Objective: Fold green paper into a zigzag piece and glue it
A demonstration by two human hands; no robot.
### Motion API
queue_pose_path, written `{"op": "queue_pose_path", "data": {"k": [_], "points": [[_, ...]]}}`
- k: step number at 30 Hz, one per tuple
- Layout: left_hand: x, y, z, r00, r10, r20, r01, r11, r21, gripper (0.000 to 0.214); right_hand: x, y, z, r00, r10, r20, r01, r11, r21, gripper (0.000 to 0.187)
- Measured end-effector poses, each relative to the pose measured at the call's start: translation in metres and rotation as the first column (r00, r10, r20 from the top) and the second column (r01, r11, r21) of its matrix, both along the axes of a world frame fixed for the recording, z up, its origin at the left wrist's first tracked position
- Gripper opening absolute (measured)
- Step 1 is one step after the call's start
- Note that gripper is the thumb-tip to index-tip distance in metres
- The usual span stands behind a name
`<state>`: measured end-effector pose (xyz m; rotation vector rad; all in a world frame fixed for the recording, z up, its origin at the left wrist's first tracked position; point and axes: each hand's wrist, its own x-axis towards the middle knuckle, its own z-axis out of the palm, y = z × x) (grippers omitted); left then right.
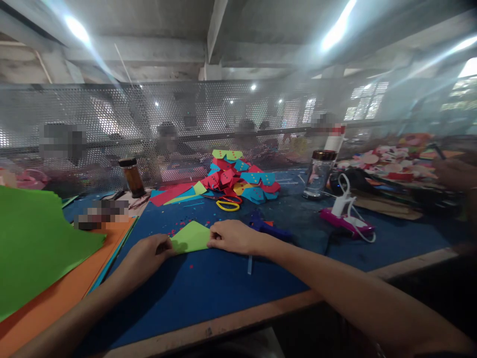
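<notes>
A light green piece of folded paper [193, 237] lies on the blue table top between my hands. My left hand [151, 252] pinches its left corner, fingers curled. At the opposite end my right hand [230, 235] grips the right edge between thumb and bent fingers. Under my right forearm sits a dark blue glue gun [270, 228], partly hidden, with a clear glue stick [250, 265] showing below the wrist. Beyond my hands, yellow and red-handled scissors [228, 205] lie before a heap of folded coloured paper pieces [244, 176] with punched dots.
Large green sheets [37, 248] rest on orange sheets [80, 286] at left. A brown-filled jar [132, 180] stands behind. To the right are a glass bottle [318, 174], a purple power strip [346, 223] with white plugs, and a pile of paper cut-outs [387, 161]. A perforated metal screen [186, 119] borders the back.
</notes>
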<state>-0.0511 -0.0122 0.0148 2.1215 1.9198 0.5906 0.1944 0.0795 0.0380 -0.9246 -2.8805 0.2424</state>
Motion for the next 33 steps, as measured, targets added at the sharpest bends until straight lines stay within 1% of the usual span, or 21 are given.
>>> {"op": "queue_pose_path", "data": {"k": [4,15,19,25,33], "points": [[0.001,0.0,0.001,1.0,0.005,0.018,-0.005,1.0,-0.004,0.023,0.001,0.001,0.0,1.0,0.001,0.008,-0.001,1.0,-0.006,0.026],[-0.005,0.003,-0.002,0.999,0.046,-0.009,-0.047,0.999,-0.028,0.028,0.002,-0.002,0.005,1.0,-0.023,0.017,0.024,0.999,-0.039,0.024],[-0.006,0.003,-0.002,0.999,0.031,-0.017,-0.032,0.999,-0.036,0.029,0.003,-0.001,0.006,1.0,-0.02,0.021,0.021,0.999,-0.042,0.024],[-0.009,0.002,0.001,1.0,0.017,-0.02,-0.018,0.999,-0.051,0.024,0.005,0.003,0.004,1.0,-0.015,0.015,0.016,0.998,-0.057,0.022],[-0.009,0.002,0.004,0.997,0.067,-0.024,-0.069,0.995,-0.076,0.03,0.005,0.003,0.005,0.999,-0.041,0.035,0.042,0.998,-0.043,0.023]]}}
